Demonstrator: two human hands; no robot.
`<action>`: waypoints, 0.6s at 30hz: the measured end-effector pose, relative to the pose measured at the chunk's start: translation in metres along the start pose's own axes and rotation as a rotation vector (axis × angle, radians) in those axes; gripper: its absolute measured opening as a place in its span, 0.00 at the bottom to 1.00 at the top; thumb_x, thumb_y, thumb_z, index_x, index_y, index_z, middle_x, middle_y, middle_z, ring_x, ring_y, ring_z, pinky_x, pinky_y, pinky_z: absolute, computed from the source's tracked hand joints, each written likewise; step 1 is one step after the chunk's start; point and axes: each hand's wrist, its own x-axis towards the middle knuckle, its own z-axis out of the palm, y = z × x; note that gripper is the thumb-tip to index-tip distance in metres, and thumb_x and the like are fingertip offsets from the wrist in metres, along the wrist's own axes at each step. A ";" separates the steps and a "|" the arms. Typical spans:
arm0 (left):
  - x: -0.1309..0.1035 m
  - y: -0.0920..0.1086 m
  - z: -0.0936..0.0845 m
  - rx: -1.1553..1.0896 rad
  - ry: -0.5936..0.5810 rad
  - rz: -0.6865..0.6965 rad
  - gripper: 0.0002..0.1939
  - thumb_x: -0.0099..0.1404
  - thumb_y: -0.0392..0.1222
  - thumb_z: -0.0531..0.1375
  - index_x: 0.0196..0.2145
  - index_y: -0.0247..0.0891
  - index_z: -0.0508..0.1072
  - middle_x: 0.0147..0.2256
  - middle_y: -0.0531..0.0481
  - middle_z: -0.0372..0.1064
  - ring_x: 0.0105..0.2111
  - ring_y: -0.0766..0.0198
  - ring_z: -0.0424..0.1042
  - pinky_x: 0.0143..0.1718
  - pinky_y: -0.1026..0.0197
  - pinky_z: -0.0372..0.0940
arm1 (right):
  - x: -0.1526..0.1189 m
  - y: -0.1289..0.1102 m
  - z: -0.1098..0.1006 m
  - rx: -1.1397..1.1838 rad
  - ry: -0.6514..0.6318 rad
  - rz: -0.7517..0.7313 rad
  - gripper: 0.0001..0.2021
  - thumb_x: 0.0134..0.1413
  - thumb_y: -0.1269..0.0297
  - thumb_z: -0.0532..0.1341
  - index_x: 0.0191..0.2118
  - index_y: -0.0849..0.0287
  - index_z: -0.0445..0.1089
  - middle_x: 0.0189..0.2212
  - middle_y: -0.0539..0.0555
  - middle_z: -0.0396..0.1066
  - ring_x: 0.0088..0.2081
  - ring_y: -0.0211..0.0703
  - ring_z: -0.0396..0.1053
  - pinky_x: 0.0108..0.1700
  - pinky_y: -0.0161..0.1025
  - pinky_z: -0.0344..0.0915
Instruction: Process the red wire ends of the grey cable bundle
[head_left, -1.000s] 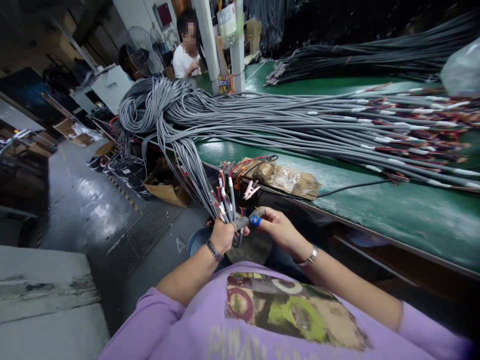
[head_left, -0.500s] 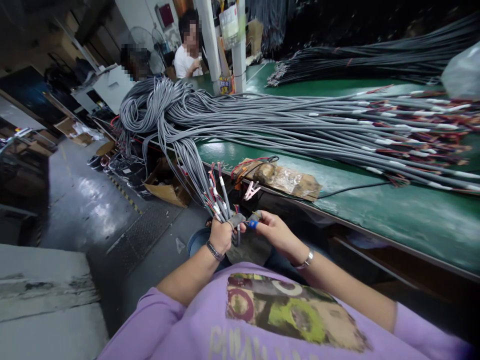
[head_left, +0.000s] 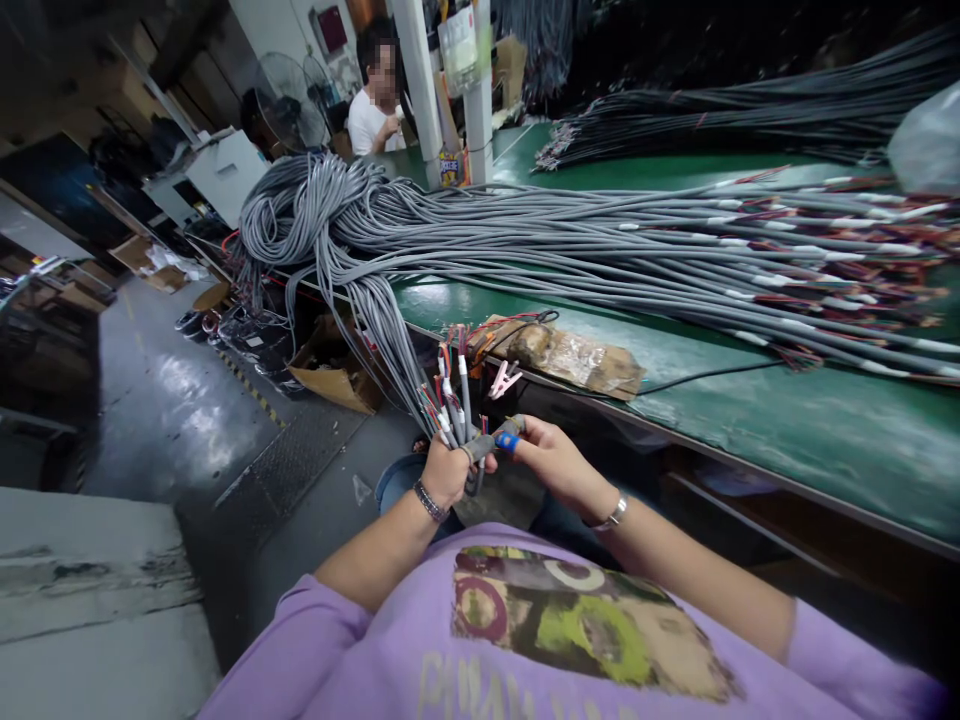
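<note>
The bunched gray cables [head_left: 464, 395] are just below the frame's center, clasped in your curled left hand [head_left: 448, 474]. Your right hand [head_left: 556, 460] nearly meets it, fingertips close together; I cannot tell whether they grip anything.

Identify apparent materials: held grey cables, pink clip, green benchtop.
Held grey cables: probably PVC or rubber jackets, satin; they bend smoothly.
Pink clip: likely plastic, smooth-looking, uniformly coloured.
Green benchtop: glossy sheet or coating, exact material unclear; bright reflections show.
</note>
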 end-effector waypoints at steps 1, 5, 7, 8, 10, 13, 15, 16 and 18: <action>0.000 -0.001 0.001 -0.014 0.013 0.006 0.14 0.49 0.45 0.65 0.18 0.34 0.68 0.14 0.51 0.67 0.14 0.69 0.64 0.16 0.67 0.54 | 0.000 0.000 -0.002 -0.025 0.001 -0.014 0.12 0.44 0.56 0.64 0.26 0.59 0.65 0.21 0.48 0.66 0.24 0.36 0.60 0.28 0.35 0.58; 0.002 0.001 0.003 -0.075 0.064 0.001 0.12 0.47 0.44 0.66 0.18 0.34 0.69 0.14 0.51 0.66 0.14 0.69 0.63 0.16 0.67 0.54 | -0.001 -0.002 -0.003 -0.062 0.031 -0.056 0.11 0.43 0.57 0.64 0.25 0.59 0.64 0.21 0.47 0.65 0.25 0.36 0.61 0.30 0.36 0.60; 0.003 0.003 0.004 -0.101 0.107 -0.010 0.12 0.46 0.44 0.66 0.18 0.34 0.69 0.13 0.52 0.64 0.14 0.69 0.63 0.16 0.67 0.54 | -0.005 -0.003 -0.001 -0.063 -0.009 -0.063 0.10 0.43 0.59 0.64 0.25 0.59 0.65 0.22 0.48 0.67 0.26 0.38 0.63 0.32 0.37 0.61; 0.003 0.003 0.004 -0.103 0.123 -0.011 0.13 0.46 0.44 0.66 0.18 0.34 0.69 0.13 0.52 0.64 0.13 0.69 0.62 0.16 0.67 0.54 | -0.007 -0.003 -0.001 -0.049 -0.048 -0.062 0.09 0.43 0.60 0.64 0.25 0.59 0.66 0.23 0.49 0.68 0.27 0.39 0.64 0.34 0.37 0.62; 0.004 0.002 0.003 -0.094 0.144 -0.006 0.13 0.46 0.45 0.66 0.18 0.34 0.69 0.13 0.53 0.64 0.13 0.70 0.62 0.16 0.67 0.53 | -0.010 -0.005 0.000 -0.009 -0.116 -0.068 0.07 0.44 0.61 0.64 0.27 0.58 0.68 0.25 0.50 0.70 0.29 0.41 0.66 0.37 0.39 0.63; 0.004 -0.001 0.003 -0.083 0.141 0.007 0.12 0.46 0.44 0.66 0.18 0.34 0.69 0.14 0.52 0.65 0.14 0.70 0.63 0.16 0.67 0.53 | -0.012 -0.005 0.002 0.002 -0.035 -0.131 0.06 0.43 0.62 0.65 0.27 0.58 0.70 0.25 0.50 0.70 0.30 0.41 0.66 0.36 0.38 0.63; 0.003 -0.001 0.004 -0.095 0.117 0.011 0.12 0.47 0.44 0.65 0.18 0.34 0.69 0.14 0.52 0.65 0.14 0.69 0.63 0.16 0.67 0.54 | -0.010 -0.002 0.005 0.028 0.104 -0.137 0.05 0.43 0.63 0.65 0.26 0.58 0.70 0.23 0.49 0.69 0.28 0.38 0.64 0.33 0.36 0.61; 0.002 0.000 0.005 -0.103 0.100 0.011 0.12 0.47 0.44 0.65 0.19 0.34 0.69 0.14 0.52 0.65 0.14 0.69 0.63 0.16 0.67 0.54 | -0.008 0.000 0.007 0.072 0.165 -0.109 0.05 0.43 0.63 0.64 0.25 0.58 0.69 0.22 0.48 0.67 0.26 0.36 0.62 0.31 0.34 0.60; 0.000 0.004 0.007 -0.112 0.075 0.010 0.12 0.48 0.44 0.65 0.18 0.34 0.69 0.14 0.51 0.66 0.14 0.69 0.64 0.16 0.67 0.53 | -0.003 0.003 0.009 0.214 0.239 -0.006 0.06 0.42 0.64 0.64 0.23 0.59 0.67 0.19 0.46 0.63 0.23 0.34 0.58 0.27 0.32 0.58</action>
